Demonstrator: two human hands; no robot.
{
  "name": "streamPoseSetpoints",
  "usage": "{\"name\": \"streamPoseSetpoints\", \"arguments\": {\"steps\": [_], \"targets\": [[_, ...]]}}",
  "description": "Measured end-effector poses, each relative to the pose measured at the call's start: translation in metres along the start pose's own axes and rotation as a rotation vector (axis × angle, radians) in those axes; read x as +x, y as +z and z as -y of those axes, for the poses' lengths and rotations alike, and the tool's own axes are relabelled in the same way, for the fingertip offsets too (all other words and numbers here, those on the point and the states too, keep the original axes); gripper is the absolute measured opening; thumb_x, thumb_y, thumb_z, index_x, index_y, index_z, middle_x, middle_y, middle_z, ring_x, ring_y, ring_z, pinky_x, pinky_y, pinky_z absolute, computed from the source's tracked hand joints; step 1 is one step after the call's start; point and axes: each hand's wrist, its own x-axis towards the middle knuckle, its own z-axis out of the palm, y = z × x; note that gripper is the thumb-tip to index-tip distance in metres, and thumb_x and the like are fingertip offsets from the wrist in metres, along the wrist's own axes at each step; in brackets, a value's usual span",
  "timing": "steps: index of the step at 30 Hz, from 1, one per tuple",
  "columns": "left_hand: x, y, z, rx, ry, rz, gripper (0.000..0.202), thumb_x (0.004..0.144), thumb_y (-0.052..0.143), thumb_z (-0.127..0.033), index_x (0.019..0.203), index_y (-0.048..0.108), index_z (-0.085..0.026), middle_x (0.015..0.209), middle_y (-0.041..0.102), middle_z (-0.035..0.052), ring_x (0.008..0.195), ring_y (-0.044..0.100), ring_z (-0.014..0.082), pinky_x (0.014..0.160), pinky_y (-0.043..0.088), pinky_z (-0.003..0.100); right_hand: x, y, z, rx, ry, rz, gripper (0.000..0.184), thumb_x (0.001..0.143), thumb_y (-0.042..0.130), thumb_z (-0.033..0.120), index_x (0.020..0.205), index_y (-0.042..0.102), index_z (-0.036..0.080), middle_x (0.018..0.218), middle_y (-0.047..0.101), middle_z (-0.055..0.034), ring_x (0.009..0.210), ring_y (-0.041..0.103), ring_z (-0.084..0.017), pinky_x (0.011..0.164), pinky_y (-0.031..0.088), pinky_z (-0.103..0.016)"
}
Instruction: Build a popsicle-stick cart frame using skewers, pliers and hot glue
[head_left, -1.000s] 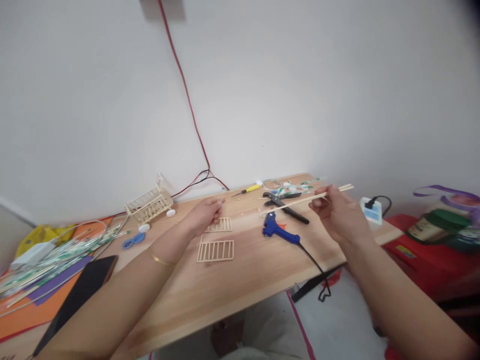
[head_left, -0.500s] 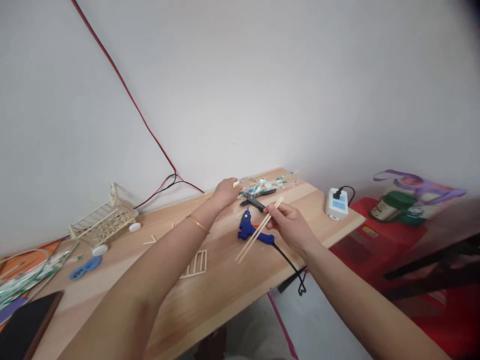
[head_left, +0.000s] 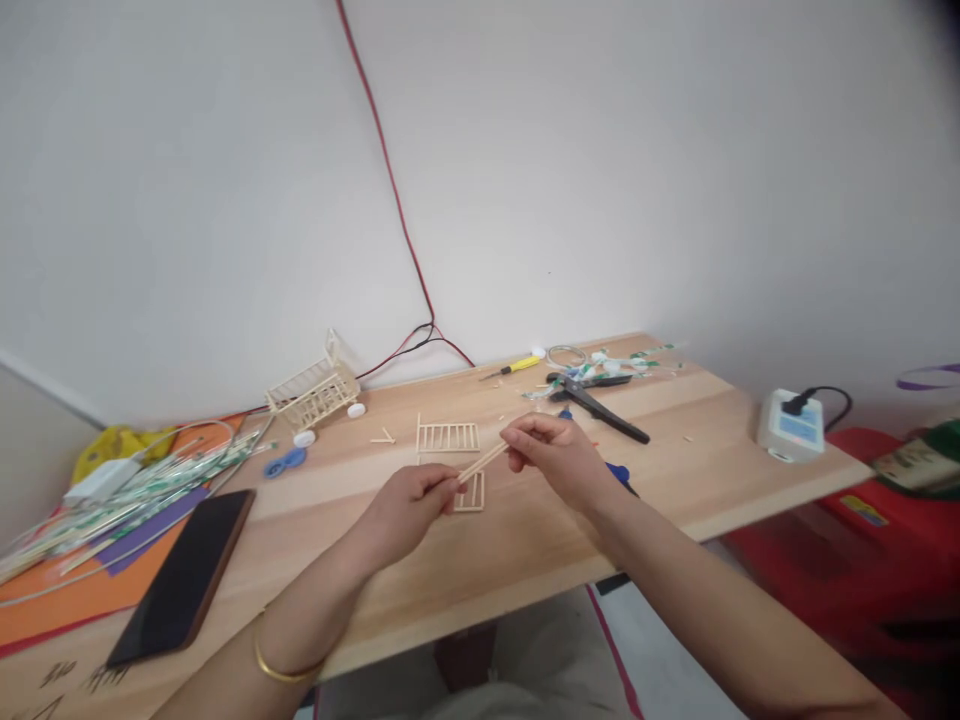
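Sticks (head_left: 482, 463) of thin, pale wood slant between our hands, raised above the light-brown wooden tabletop (head_left: 540, 545). With our bare left hand (head_left: 409, 512), which has a gold bangle (head_left: 279, 676) at its wrist, we pinch their lower end between thumb and curled fingers; with our bare right hand (head_left: 555, 455) we pinch the upper end, so that a short span shows between our fingertips. Beyond them lies a flat, ladder-like frame of pale wooden strips (head_left: 448, 438). Nearer us, a second flat, slatted wooden frame (head_left: 472, 491) is partly covered by our left hand. Behind our right hand, we see only parts of a blue plastic tool (head_left: 618, 472). Farther back, black-handled metal pliers (head_left: 607, 411) lie near a yellow-handled screwdriver (head_left: 523, 364). Toward our left, a slatted, pale wooden model (head_left: 311, 400) stands by the wall, and a flat black smartphone (head_left: 184, 575) rests nearer us.
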Motion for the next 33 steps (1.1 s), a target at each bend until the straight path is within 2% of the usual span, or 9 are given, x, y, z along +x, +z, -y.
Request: {"name": "streamPoseSetpoints", "arguments": {"steps": [4, 9, 13, 17, 20, 24, 27, 30, 33], "targets": [[-0.010, -0.025, 0.017, 0.017, -0.019, -0.044, 0.032, 0.084, 0.046, -0.038, 0.060, 0.050, -0.018, 0.055, 0.043, -0.0041, 0.055, 0.039, 0.0108, 0.053, 0.030, 0.023, 0.022, 0.019, 0.008, -0.028, -0.015, 0.012, 0.027, 0.073, 0.068, 0.043, 0.072, 0.064, 0.016, 0.056, 0.061, 0.0013, 0.054, 0.055, -0.010, 0.057, 0.045, -0.024], [0.002, -0.035, 0.028, -0.082, 0.111, -0.159, 0.027, 0.088, 0.043, -0.034, 0.070, 0.056, -0.018, 0.060, 0.049, -0.0027, 0.061, 0.047, 0.0122, 0.062, 0.037, 0.024, 0.053, 0.048, 0.018, 0.002, -0.137, 0.054, 0.027, 0.074, 0.067, 0.043, 0.079, 0.063, 0.017, 0.062, 0.062, 0.0014, 0.060, 0.059, -0.011, 0.061, 0.049, -0.025], [0.013, -0.040, 0.042, -0.132, 0.198, -0.299, 0.026, 0.089, 0.042, -0.034, 0.083, 0.060, -0.017, 0.074, 0.060, 0.0018, 0.073, 0.054, 0.0147, 0.071, 0.041, 0.026, 0.068, 0.073, 0.025, -0.194, -0.250, 0.259, 0.021, 0.082, 0.059, 0.040, 0.084, 0.063, 0.019, 0.068, 0.065, 0.0002, 0.064, 0.062, -0.013, 0.064, 0.049, -0.026], [0.017, -0.053, 0.061, -0.036, 0.233, -0.383, 0.027, 0.087, 0.045, -0.036, 0.090, 0.065, -0.018, 0.088, 0.065, 0.0052, 0.083, 0.056, 0.0177, 0.077, 0.042, 0.028, 0.082, 0.091, 0.022, -0.473, -0.448, 0.300, 0.022, 0.088, 0.050, 0.036, 0.079, 0.063, 0.020, 0.069, 0.068, -0.0005, 0.068, 0.062, -0.014, 0.069, 0.046, -0.026], [0.021, -0.061, 0.081, 0.078, 0.225, -0.392, 0.024, 0.086, 0.047, -0.032, 0.090, 0.067, -0.020, 0.091, 0.066, 0.0054, 0.086, 0.057, 0.0182, 0.079, 0.042, 0.028, 0.093, 0.100, 0.008, -0.546, -0.529, 0.328, 0.021, 0.089, 0.050, 0.032, 0.076, 0.062, 0.020, 0.073, 0.069, -0.0011, 0.073, 0.063, -0.014, 0.072, 0.045, -0.026], [0.026, -0.062, 0.101, 0.158, 0.131, -0.302, 0.023, 0.084, 0.048, -0.029, 0.074, 0.066, -0.019, 0.074, 0.063, 0.0018, 0.073, 0.055, 0.0155, 0.070, 0.040, 0.026, 0.100, 0.105, -0.007, -0.541, -0.432, 0.334, 0.019, 0.088, 0.050, 0.032, 0.077, 0.060, 0.020, 0.069, 0.069, -0.0005, 0.070, 0.064, -0.014, 0.069, 0.046, -0.025], [0.026, -0.062, 0.102, 0.123, 0.069, -0.260, 0.024, 0.081, 0.051, -0.030, 0.068, 0.066, -0.017, 0.068, 0.061, 0.0002, 0.067, 0.052, 0.0142, 0.066, 0.039, 0.024, 0.100, 0.101, -0.007, -0.534, -0.367, 0.257, 0.018, 0.087, 0.052, 0.032, 0.076, 0.059, 0.019, 0.067, 0.070, -0.0008, 0.064, 0.065, -0.014, 0.064, 0.045, -0.024], [0.021, -0.060, 0.095, -0.101, 0.003, -0.201, 0.024, 0.080, 0.051, -0.031, 0.081, 0.070, -0.016, 0.072, 0.063, 0.0010, 0.065, 0.051, 0.0133, 0.064, 0.039, 0.024, 0.099, 0.092, -0.001, -0.487, -0.256, 0.161, 0.022, 0.085, 0.054, 0.035, 0.071, 0.056, 0.019, 0.063, 0.069, -0.0014, 0.060, 0.064, -0.013, 0.059, 0.045, -0.023], [0.016, -0.053, 0.085, -0.318, -0.006, -0.125, 0.028, 0.081, 0.052, -0.034, 0.092, 0.070, -0.016, 0.077, 0.063, 0.0025, 0.064, 0.050, 0.0118, 0.062, 0.040, 0.024, 0.096, 0.083, 0.007, -0.452, -0.150, 0.160, 0.028, 0.085, 0.054, 0.040, 0.066, 0.053, 0.019, 0.062, 0.069, -0.0019, 0.059, 0.064, -0.013, 0.057, 0.045, -0.022]]}}
